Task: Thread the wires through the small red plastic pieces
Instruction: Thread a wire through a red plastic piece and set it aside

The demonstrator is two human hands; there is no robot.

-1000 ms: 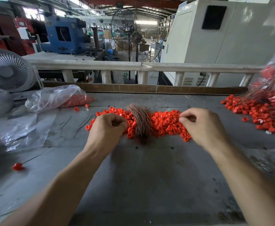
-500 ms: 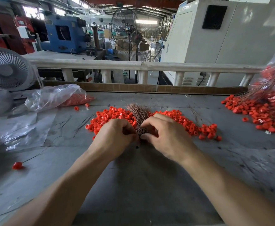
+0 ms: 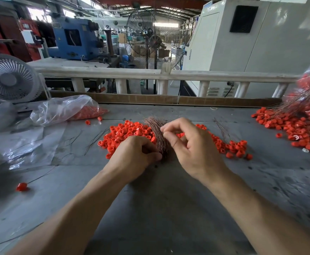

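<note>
A bundle of thin copper-coloured wires [image 3: 155, 128] lies on the middle of a heap of small red plastic pieces [image 3: 124, 133] on the grey table [image 3: 159, 199]. My left hand [image 3: 134, 157] is curled, its thumb and forefinger closed against the bundle's lower end; what is inside the fingers is hidden. My right hand [image 3: 189, 146] is raised just right of the bundle, thumb and forefinger pinching wire at its upper part. More red pieces [image 3: 232, 147] trail off to the right.
At the right edge lies a heap of red pieces with wires in them [image 3: 297, 126]. A clear bag of red pieces [image 3: 67, 109] and a small white fan [image 3: 9, 78] stand at the left. One wired red piece [image 3: 21, 186] lies front left, loose wires [image 3: 222, 127] behind the right hand.
My right hand came in from the right side of the heap to the bundle, then rose to its upper part. My left hand slid slightly right onto the bundle's lower end.
</note>
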